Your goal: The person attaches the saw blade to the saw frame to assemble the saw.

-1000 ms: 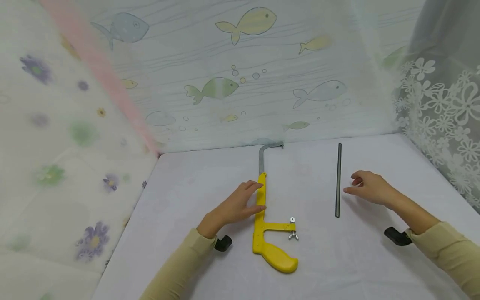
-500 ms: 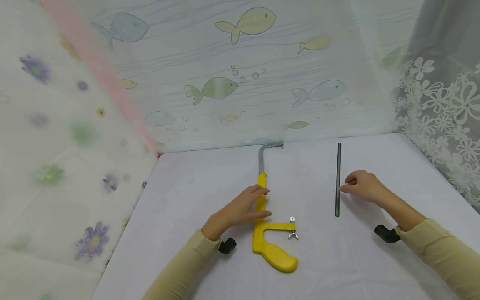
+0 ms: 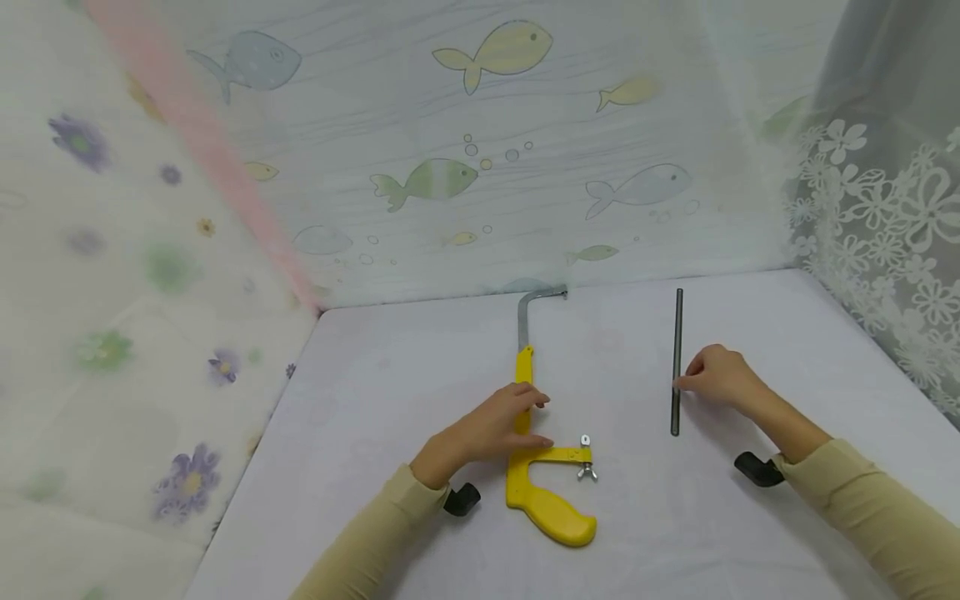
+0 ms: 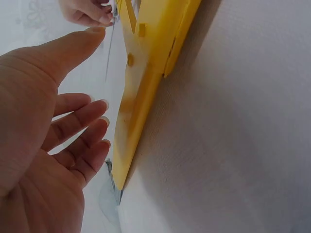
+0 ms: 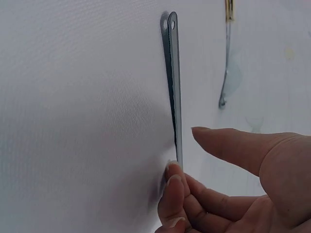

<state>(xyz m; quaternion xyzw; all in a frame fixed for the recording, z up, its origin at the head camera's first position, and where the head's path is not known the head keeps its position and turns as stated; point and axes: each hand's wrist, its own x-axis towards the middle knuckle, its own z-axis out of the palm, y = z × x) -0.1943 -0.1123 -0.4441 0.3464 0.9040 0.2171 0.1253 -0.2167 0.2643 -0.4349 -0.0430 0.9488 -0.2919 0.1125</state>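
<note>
Head view: my left hand (image 3: 491,429) rests on yellow saw frame (image 3: 525,442), fingers relaxed, not gripping. My right hand (image 3: 716,377) touches saw blade (image 3: 677,333) with curled fingertips, lying flat, right of frame, well apart. Bare table (image 3: 375,400) left of frame. Right wrist view alone shows thumb off blade, not a pinch. Left wrist view: fingers beside frame edge.

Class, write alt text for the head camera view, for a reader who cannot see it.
A person's left hand rests on a yellow hacksaw frame lying on a white table, while the right hand touches a loose hacksaw blade lying to its right. Fish-patterned fabric hangs behind.
</note>
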